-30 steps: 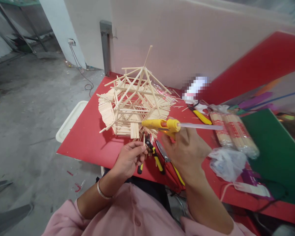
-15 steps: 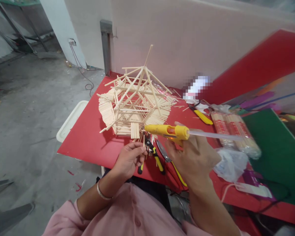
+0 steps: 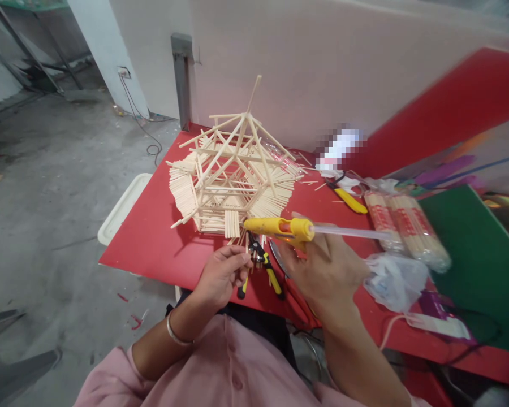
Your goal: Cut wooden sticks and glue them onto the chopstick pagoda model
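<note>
My right hand (image 3: pixel 326 265) is wrapped round a yellow hot glue gun (image 3: pixel 275 228), with a long clear glue stick (image 3: pixel 352 231) poking out of its back. The gun's nozzle points left, close to a short row of sticks (image 3: pixel 232 224) on the front of a pavilion-like model (image 3: pixel 233 169) built of pale wooden sticks. Below that row, my left hand (image 3: pixel 227 274) pinches a thin wooden stick (image 3: pixel 247 243) upright between thumb and fingers. Black-and-yellow pliers (image 3: pixel 265 263) lie just right of its fingertips.
The model stands on a red tabletop (image 3: pixel 152 243) against the wall. At right lie yellow-handled cutters (image 3: pixel 350 200), packs of sticks (image 3: pixel 419 229), a plastic bag (image 3: pixel 394 280) and a green board (image 3: pixel 479 265). Red-handled scissors (image 3: pixel 301 302) are partly hidden by my right hand.
My right hand has moved a little to the left with the glue gun, bringing the nozzle nearer the front row of sticks. My left hand has hardly moved.
</note>
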Demonstrator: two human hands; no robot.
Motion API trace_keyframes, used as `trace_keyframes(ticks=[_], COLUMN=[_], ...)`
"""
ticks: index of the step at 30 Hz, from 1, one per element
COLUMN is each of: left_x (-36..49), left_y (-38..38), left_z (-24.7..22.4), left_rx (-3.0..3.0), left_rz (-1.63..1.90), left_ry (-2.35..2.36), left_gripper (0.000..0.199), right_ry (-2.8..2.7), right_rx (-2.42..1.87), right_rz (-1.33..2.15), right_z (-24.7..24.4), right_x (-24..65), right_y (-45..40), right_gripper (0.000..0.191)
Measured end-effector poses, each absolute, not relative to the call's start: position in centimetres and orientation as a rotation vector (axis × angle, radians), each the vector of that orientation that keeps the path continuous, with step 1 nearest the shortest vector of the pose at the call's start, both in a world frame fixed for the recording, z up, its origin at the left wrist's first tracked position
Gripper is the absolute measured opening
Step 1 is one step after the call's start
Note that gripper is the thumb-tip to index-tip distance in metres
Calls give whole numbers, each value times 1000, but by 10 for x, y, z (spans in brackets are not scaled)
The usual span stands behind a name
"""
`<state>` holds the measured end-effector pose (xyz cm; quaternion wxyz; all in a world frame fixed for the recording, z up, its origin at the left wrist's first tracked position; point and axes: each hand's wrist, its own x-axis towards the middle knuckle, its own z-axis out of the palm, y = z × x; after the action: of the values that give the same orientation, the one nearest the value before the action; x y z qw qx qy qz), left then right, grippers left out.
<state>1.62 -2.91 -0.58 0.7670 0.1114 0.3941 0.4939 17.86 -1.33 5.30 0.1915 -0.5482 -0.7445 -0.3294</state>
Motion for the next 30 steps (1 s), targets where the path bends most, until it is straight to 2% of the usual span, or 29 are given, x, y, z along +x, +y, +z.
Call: trace_keyframes(ticks=[4, 20, 25, 30], left_x=[17, 16, 18, 16], left_y=[-29, -25, -24, -27], left_z=[-4, -5, -1, -8], left_rx=[267, 254, 281, 292], left_rz=[1072, 1111, 1144, 1155], left_ry=[856, 830, 829, 845], left_gripper=[35, 33, 41, 46], right_ry=[-2090, -2060, -1974, -1608], right_rx=[-1523, -1495, -1579, -1979], right_rz=[-848, -900, -710, -373], right_z=[53, 51, 51, 29], right_x=[181, 179, 192, 251], right_y=[-14, -8, -16, -33], right_gripper=[20, 19, 18, 28])
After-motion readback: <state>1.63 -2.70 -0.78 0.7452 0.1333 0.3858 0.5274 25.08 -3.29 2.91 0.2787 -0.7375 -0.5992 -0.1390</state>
